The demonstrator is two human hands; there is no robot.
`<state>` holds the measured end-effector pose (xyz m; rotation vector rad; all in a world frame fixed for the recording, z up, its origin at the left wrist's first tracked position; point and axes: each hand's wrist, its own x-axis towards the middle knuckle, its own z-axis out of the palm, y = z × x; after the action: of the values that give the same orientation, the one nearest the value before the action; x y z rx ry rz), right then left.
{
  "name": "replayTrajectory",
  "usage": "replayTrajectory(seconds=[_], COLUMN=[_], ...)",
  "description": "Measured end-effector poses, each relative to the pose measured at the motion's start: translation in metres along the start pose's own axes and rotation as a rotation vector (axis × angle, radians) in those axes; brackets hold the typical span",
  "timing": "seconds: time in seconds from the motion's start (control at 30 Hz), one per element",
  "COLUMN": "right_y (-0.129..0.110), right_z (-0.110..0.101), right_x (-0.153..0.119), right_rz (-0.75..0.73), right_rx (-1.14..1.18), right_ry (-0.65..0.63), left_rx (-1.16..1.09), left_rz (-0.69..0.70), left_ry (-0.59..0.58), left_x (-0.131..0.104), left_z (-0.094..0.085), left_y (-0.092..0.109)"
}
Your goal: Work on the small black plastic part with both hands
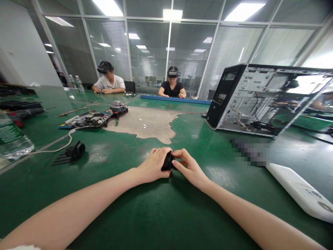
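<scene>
My left hand (154, 164) is wrapped round a small black part (167, 163), just above the green tabletop in front of me. From the other side, my right hand (187, 166) closes its thumb and fingertips on the right end of the same part. Much of the piece is hidden by my fingers, so its exact kind cannot be made out. To the left lies another black plastic part (75, 150) with a round opening and several long prongs, touched by neither hand.
A circuit board (90, 118) and a metal-topped round component (118, 107) lie at the back left, near a pale cable (69, 140). An open computer case (256, 100) stands right. A white device (299, 189) and a water bottle (13, 137) flank me. Two people sit opposite.
</scene>
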<state>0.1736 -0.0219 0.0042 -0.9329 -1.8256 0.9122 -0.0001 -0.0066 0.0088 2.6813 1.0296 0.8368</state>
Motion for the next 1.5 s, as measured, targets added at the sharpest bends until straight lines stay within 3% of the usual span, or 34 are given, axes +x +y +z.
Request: replayTrajectory(seconds=[0.27, 0.5, 0.77, 1.03, 1.5], right_y=[0.0017, 0.0005, 0.0018, 0.0024, 0.0051], right_z=[0.0007, -0.0003, 0.0016, 0.0019, 0.0010], right_x=[0.0005, -0.0002, -0.0002, 0.0005, 0.0003], right_rz=[0.069, 0.003, 0.031, 0.026, 0.080], right_rx=[0.054, 0.031, 0.029, 0.009, 0.054], right_ry=[-0.024, -0.033, -0.015, -0.078, -0.055], left_rx=[-0.003, -0.004, -0.007, 0.003, -0.012], left_rz=[-0.008, -0.001, -0.004, -0.005, 0.014], left_ry=[-0.014, -0.025, -0.026, -0.014, -0.014], left_x=[0.0004, 0.0006, 0.0009, 0.0008, 0.0001], left_z=[-0.0018, -0.0019, -0.0016, -0.0004, -0.0004], left_y=[0.0003, 0.0002, -0.0005, -0.0078, -0.0032])
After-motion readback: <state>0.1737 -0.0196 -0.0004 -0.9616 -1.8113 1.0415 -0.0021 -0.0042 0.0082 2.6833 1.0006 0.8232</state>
